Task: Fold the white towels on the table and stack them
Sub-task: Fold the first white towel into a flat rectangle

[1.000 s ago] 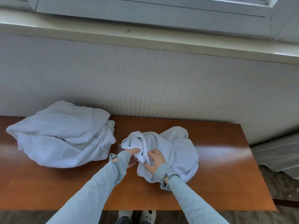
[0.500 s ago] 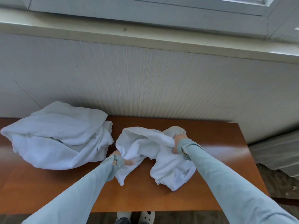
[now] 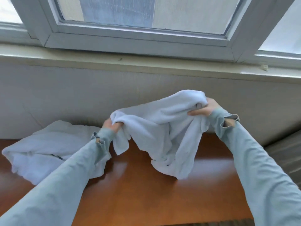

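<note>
From the head camera, both arms reach forward in pale blue-grey sleeves, spread apart, with a white towel (image 3: 164, 131) held up between them above the brown table (image 3: 146, 193). The left hand (image 3: 111, 126) is the lower one, its fingers curled tight round a bunched left edge of the towel, a loose corner hanging below the fist. The right hand (image 3: 204, 108) is raised higher and further out to the right, thumb underneath and fingers wrapped over the top, gripping a gathered fold of the towel's right end. The cloth sags between the two hands and drapes down, its lowest folds reaching the tabletop near the middle. The right forearm slopes up from the lower right corner; the left forearm rises from the lower left.

A second pile of white towels (image 3: 48, 150) lies crumpled on the table's left side, partly hidden behind the left sleeve. Behind the table are a pale wall, a sill and a window frame (image 3: 140, 41).
</note>
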The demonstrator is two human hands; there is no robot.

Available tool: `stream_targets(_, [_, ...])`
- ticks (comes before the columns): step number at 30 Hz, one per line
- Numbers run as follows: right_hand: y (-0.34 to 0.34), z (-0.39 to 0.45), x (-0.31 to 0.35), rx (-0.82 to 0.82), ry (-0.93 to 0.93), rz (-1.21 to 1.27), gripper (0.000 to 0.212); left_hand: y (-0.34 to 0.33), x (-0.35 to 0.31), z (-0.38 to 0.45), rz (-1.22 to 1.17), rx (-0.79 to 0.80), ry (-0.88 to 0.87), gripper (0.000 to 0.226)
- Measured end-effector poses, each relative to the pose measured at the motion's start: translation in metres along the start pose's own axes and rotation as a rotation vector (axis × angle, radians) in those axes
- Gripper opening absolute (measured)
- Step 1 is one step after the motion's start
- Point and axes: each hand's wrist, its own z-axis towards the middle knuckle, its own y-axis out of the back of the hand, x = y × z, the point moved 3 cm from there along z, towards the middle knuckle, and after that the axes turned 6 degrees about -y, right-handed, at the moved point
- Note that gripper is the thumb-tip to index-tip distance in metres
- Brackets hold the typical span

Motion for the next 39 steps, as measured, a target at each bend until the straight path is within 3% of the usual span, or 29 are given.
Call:
stream_targets(2, [0.037, -0.013, 0.017, -0.077, 0.033, 0.076, 0.034, 0.014, -0.032, 0.001, -0.064, -0.034, -0.035, 0.014])
stream_targets(4, [0.073, -0.022, 0.026, -0.156, 0.033, 0.190, 0.032, 0.033, -0.072, -0.004, -0.199, -0.016, -0.147, 0.036])
stream_targets(8, [0.117, -0.017, 0.018, -0.250, -0.075, 0.219, 0.024, 0.055, -0.103, -0.011, -0.226, 0.108, -0.252, 0.014])
stream_targets(11, [0.117, -0.003, 0.003, -0.297, -0.050, 0.216, 0.036, 0.057, -0.090, 0.003, -0.034, -0.004, -0.196, 0.010])
stream_targets(13, [0.099, 0.005, -0.009, -0.360, 0.008, 0.203, 0.035, 0.053, -0.074, 0.015, 0.236, -0.072, -0.177, 0.010])
stream_targets(16, [0.065, 0.030, -0.032, -0.412, -0.033, 0.063, 0.038, 0.037, -0.046, 0.029, 0.712, -0.019, -0.199, 0.029])
stream_targets(18, [0.051, 0.041, -0.045, -0.448, -0.109, -0.018, 0.042, 0.021, -0.027, 0.030, 0.867, 0.042, -0.202, 0.034])
stream_targets(20, [0.044, 0.048, -0.057, -0.436, -0.147, -0.096, 0.032, 0.009, -0.009, 0.029, 0.898, 0.075, -0.165, 0.033])
stream_targets(23, [0.050, 0.055, -0.070, -0.408, -0.113, -0.023, 0.040, -0.001, 0.011, 0.035, 0.827, 0.099, -0.092, 0.035])
stream_targets(27, [0.095, 0.059, -0.058, -0.679, -0.117, 0.127, 0.037, -0.021, -0.008, 0.043, 0.521, 0.082, -0.064, 0.035])
stream_targets(32, [0.173, 0.038, -0.037, -0.862, -0.034, 0.311, 0.057, -0.064, -0.103, 0.048, 0.348, 0.019, -0.335, 0.012])
stream_targets(36, [0.207, -0.002, -0.018, -1.040, 0.100, 0.251, 0.050, -0.072, -0.146, 0.052, 0.065, -0.099, -0.535, 0.026])
stream_targets(39, [0.202, -0.023, -0.027, -0.915, 0.160, 0.159, 0.043, -0.065, -0.140, 0.059, 0.067, -0.150, -0.572, 0.028])
